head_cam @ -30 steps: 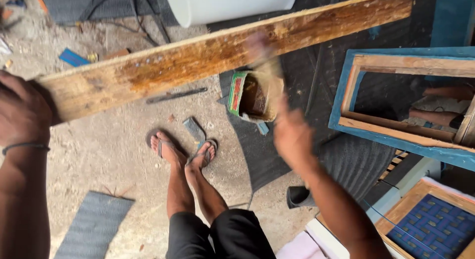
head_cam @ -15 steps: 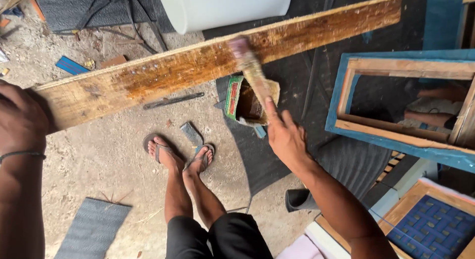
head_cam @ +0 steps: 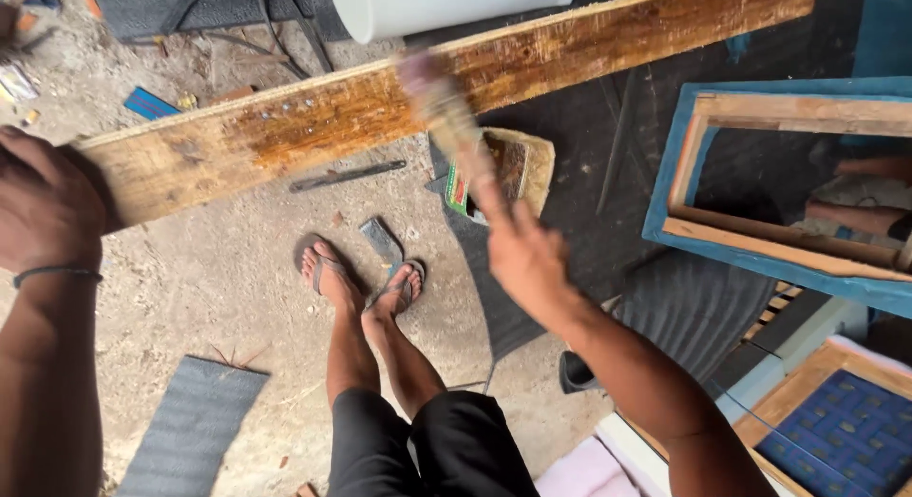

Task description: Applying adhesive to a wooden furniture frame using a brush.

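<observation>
A long wooden plank point(head_cam: 313, 131) runs from lower left to upper right, its middle and right stretch glossy brown and wet-looking. My left hand point(head_cam: 47, 202) grips the plank's pale left end. My right hand point(head_cam: 522, 255) holds a paintbrush point(head_cam: 442, 112) whose bristles touch the plank near its middle; the brush is motion-blurred. Below the plank, on the ground, sits an open container of brown liquid point(head_cam: 508, 169).
My feet in sandals point(head_cam: 356, 274) stand on sandy concrete. A metal strip point(head_cam: 347, 176) lies under the plank. A white tub point(head_cam: 446, 3) stands at the top, a blue wooden frame point(head_cam: 788, 174) at right, a grey mat point(head_cam: 195, 426) at lower left.
My right hand has lifted the brush from the container up and leftward onto the plank's middle. My left hand has kept its grip on the plank end.
</observation>
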